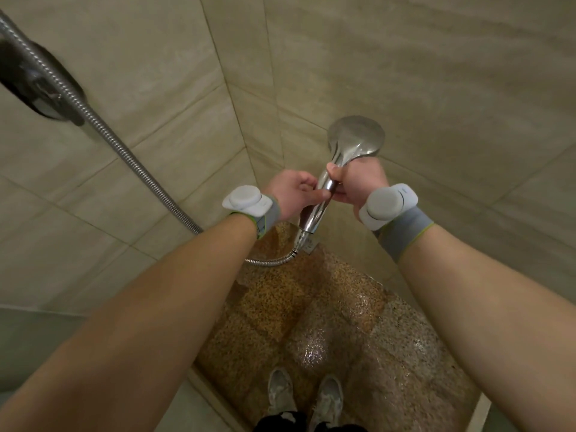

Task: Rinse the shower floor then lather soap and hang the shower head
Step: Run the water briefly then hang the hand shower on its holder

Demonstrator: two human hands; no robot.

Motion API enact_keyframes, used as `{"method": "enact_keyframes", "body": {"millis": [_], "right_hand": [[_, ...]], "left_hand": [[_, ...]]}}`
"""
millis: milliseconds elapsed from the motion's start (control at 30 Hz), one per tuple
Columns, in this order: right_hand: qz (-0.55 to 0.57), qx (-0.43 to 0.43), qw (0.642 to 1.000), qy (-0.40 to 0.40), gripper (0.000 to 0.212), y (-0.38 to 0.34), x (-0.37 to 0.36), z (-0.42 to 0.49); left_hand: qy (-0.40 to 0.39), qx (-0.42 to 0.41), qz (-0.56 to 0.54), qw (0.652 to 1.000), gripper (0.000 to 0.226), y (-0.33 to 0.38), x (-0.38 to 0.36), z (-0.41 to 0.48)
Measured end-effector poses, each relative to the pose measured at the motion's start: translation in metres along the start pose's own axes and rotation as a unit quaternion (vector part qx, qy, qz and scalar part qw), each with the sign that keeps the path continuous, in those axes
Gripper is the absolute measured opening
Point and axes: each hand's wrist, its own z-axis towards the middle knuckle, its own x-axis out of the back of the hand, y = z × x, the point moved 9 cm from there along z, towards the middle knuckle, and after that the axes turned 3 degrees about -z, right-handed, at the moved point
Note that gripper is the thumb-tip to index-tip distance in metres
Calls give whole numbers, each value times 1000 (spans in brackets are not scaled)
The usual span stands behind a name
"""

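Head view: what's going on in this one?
A person stands in a shower, holding the shower head by its handle in both hands: the right hand grips below the head, the left hand holds it lower. Its hose trails up the left wall. The floor glistens wet. The head is not yet hung.

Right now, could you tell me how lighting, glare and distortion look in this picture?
Head view: dim, warm light; glare glints on the chrome shower head and the wet shower floor; the wide lens curves the grout lines of the wall tiles; the dark fitting at upper left looks soft.
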Motion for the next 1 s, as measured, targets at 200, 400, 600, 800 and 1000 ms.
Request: {"method": "enact_keyframes", "body": {"millis": [200, 400, 600, 800, 1000], "right_hand": [[116, -101, 988, -11, 17, 3, -26, -2], [139, -82, 986, -45, 17, -19, -59, -2], [115, -36, 991, -54, 11, -37, -72, 0], [85, -13, 996, -28, 18, -44, -63, 4], [77, -1, 997, 2, 18, -39, -50, 7]], "left_hand": [[9, 5, -7, 1000, 22, -11, 26, -9], [61, 8, 8, 998, 28, -18, 64, -15], [88, -3, 0, 996, 35, -21, 86, -18], [93, -21, 27, 995, 30, -14, 82, -16], [90, -28, 24, 995, 33, -10, 74, -11]]}}
